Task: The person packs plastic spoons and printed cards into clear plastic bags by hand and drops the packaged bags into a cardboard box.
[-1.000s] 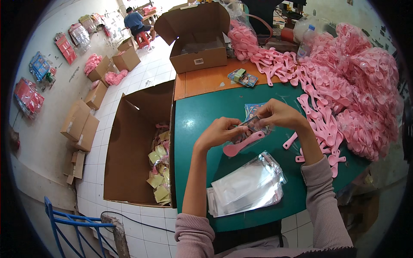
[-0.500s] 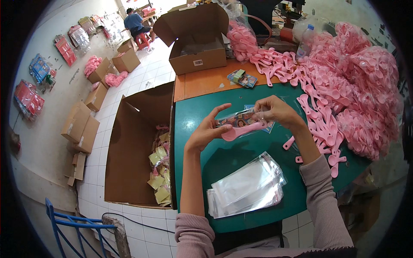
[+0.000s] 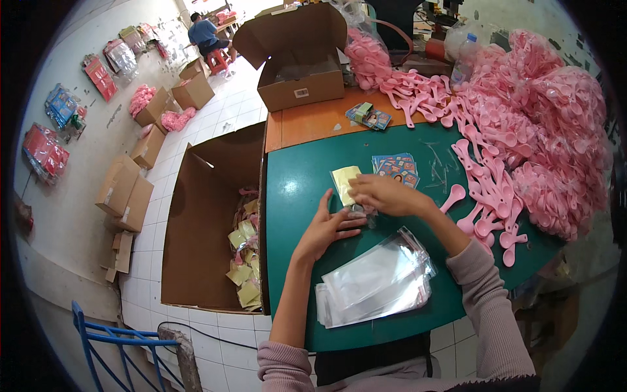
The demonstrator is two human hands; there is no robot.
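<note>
A clear plastic packet with a pale yellow card point(image 3: 346, 179) inside lies on the green tabletop, yellow side up. My left hand point(image 3: 321, 233) is at its lower end, thumb raised and fingers stretched out over the folded plastic. From the right, my right hand point(image 3: 390, 195) lies over the packet's lower part, fingers extended flat and hiding some of it. Just behind that hand is a fan of blue printed cards point(image 3: 397, 166). A stack of clear plastic bags point(image 3: 375, 281) rests in front of both hands. Right of them is a loose pink spoon point(image 3: 453, 196).
Pink spoons point(image 3: 486, 176) and bulging bags of them point(image 3: 555, 137) crowd the table's right side. An open carton point(image 3: 300, 85) stands at the back, near another card bundle point(image 3: 368, 116). Left of the table, a deep cardboard box point(image 3: 209, 228) holds finished-looking packets. A person point(image 3: 204, 34) sits far off.
The packet, held up with its spoon and printed card showing, is now down on the table with its yellow side up. Both hands have lowered onto it, the right moving left.
</note>
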